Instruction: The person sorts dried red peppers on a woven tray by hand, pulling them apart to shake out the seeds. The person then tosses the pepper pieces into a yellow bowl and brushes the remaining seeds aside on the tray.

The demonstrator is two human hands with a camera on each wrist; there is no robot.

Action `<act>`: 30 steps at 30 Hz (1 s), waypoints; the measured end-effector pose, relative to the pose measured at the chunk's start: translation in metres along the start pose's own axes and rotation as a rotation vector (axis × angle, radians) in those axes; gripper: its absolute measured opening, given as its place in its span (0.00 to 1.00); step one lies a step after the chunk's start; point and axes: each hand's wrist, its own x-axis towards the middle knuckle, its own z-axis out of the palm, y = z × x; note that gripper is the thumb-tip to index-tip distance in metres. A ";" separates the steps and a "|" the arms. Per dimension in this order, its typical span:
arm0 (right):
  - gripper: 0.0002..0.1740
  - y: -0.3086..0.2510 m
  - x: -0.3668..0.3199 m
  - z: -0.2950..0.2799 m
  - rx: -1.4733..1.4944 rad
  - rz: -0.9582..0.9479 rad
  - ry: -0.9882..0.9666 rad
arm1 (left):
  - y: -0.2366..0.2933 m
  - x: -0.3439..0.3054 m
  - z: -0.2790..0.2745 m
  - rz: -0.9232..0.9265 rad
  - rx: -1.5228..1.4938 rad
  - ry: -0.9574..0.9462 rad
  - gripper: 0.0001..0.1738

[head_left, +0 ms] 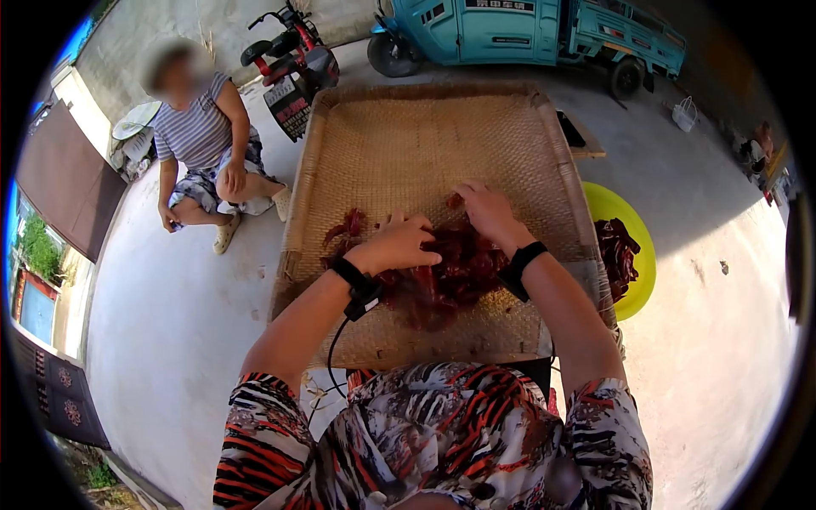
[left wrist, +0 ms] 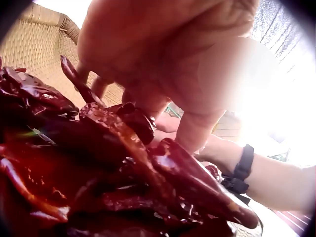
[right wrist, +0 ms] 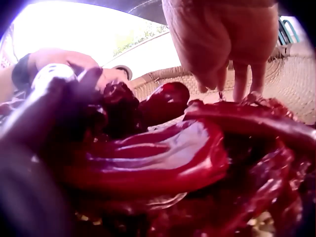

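Note:
A heap of glossy dried red chili peppers [head_left: 450, 272] lies on a large woven tray [head_left: 433, 136], with pale seeds scattered near it. My left hand [head_left: 395, 245] reaches over the left part of the heap, fingers spread. In the left wrist view, its fingers [left wrist: 190, 131] point down among the chilies. At the heap's far side is my right hand [head_left: 491, 214], a small red piece of chili [head_left: 455, 202] by its fingertips. The right wrist view shows that hand's fingers [right wrist: 240, 81] hanging fairly straight, tips right at the chilies [right wrist: 163, 158].
Right of the tray, a yellow basin [head_left: 644, 276] holds more red chilies [head_left: 617, 255]. A person [head_left: 200, 127] sits low at the left. Behind the tray stand a red scooter [head_left: 297, 76] and a teal three-wheeled truck [head_left: 510, 34]. A wooden board [head_left: 588, 151] shows past the tray's right edge.

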 end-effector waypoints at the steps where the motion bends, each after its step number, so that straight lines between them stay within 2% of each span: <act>1: 0.19 -0.001 0.001 0.006 -0.070 -0.010 0.049 | 0.006 -0.004 -0.003 -0.009 0.013 0.006 0.34; 3: 0.17 -0.005 0.000 0.018 -0.213 -0.034 0.137 | 0.004 -0.004 0.003 0.001 0.033 0.012 0.33; 6: 0.10 -0.003 0.000 0.015 -0.149 0.018 0.029 | 0.006 -0.002 0.003 -0.022 0.056 -0.003 0.33; 9: 0.06 -0.001 -0.004 0.010 -0.039 0.084 0.077 | 0.000 0.004 0.012 -0.053 0.013 -0.024 0.35; 12: 0.07 0.003 -0.012 0.003 0.135 0.135 -0.023 | -0.006 0.010 0.022 -0.066 -0.028 -0.051 0.36; 15: 0.09 0.002 -0.016 -0.002 0.085 0.103 0.022 | 0.001 0.007 0.016 -0.011 0.013 -0.013 0.36; 16: 0.11 0.004 -0.015 -0.002 0.178 0.140 0.047 | 0.004 0.004 0.014 0.011 0.031 0.010 0.35; 18: 0.14 0.006 -0.016 0.006 0.376 0.218 0.089 | 0.009 0.000 0.013 0.019 0.054 0.127 0.33; 21: 0.18 -0.024 -0.035 -0.031 0.404 0.293 0.253 | 0.017 -0.013 0.005 0.066 0.003 0.287 0.25; 24: 0.22 -0.018 -0.062 -0.062 0.191 0.375 0.303 | 0.009 -0.012 0.001 0.051 -0.175 0.371 0.15; 26: 0.23 0.009 -0.081 -0.079 0.024 0.404 0.409 | 0.003 -0.012 0.001 0.020 -0.305 0.417 0.10; 28: 0.22 0.033 -0.099 -0.100 -0.011 0.516 0.507 | 0.002 -0.014 0.001 -0.002 -0.420 0.480 0.07; 30: 0.23 0.051 -0.113 -0.105 -0.405 0.585 0.730 | 0.003 -0.016 0.001 -0.010 -0.489 0.448 0.07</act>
